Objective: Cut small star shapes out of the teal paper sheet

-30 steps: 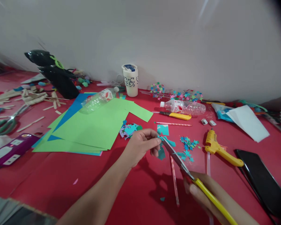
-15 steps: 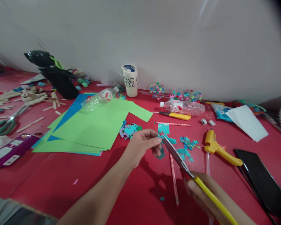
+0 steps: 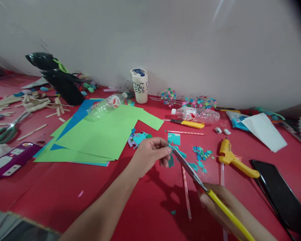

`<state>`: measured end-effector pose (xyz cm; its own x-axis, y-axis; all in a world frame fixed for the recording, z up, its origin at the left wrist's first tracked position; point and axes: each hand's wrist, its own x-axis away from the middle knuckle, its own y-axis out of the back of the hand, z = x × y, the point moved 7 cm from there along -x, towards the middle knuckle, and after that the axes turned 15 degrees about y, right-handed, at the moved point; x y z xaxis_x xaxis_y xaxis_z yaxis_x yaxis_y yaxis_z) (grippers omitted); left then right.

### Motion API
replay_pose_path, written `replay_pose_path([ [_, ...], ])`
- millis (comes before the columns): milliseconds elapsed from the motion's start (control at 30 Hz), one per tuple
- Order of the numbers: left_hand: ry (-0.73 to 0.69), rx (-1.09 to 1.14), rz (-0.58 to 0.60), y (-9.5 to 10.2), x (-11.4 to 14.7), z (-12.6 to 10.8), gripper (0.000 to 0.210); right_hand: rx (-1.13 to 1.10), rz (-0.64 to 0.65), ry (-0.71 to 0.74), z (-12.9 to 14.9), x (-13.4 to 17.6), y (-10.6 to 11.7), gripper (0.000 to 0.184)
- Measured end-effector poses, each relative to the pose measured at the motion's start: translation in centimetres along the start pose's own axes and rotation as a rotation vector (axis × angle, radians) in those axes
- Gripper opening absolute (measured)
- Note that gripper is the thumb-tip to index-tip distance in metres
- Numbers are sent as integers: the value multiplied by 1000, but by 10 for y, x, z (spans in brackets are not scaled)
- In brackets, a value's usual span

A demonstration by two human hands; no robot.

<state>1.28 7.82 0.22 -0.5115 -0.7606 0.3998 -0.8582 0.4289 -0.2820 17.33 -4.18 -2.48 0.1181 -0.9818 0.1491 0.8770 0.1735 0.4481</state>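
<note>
My left hand pinches a small teal paper piece between thumb and forefinger. In my right hand is a pair of scissors with yellow handles, its blades pointing up and left to the paper at my left fingertips. Under and beyond the fingers lie teal paper scraps with cut edges. Small blue and green paper stars are heaped right of the blades. A pink striped pencil lies below them. Left of my wrist is a pile of purple and blue cut paper.
Green paper sheets cover the left middle of the red table, with a plastic bottle on top. Another bottle, a yellow cutter, a yellow glue gun and a black phone lie right. A white cup stands behind.
The scissors' blades look closer together, with their tips slightly further left at the paper. My left hand stays nearly in place, still pinching the teal piece.
</note>
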Motion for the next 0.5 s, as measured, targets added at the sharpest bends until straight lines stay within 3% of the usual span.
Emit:
replay_pose_path([
  [500,46,-49,10,3,0,1,18,88,71,30,-12,-3,0,63],
])
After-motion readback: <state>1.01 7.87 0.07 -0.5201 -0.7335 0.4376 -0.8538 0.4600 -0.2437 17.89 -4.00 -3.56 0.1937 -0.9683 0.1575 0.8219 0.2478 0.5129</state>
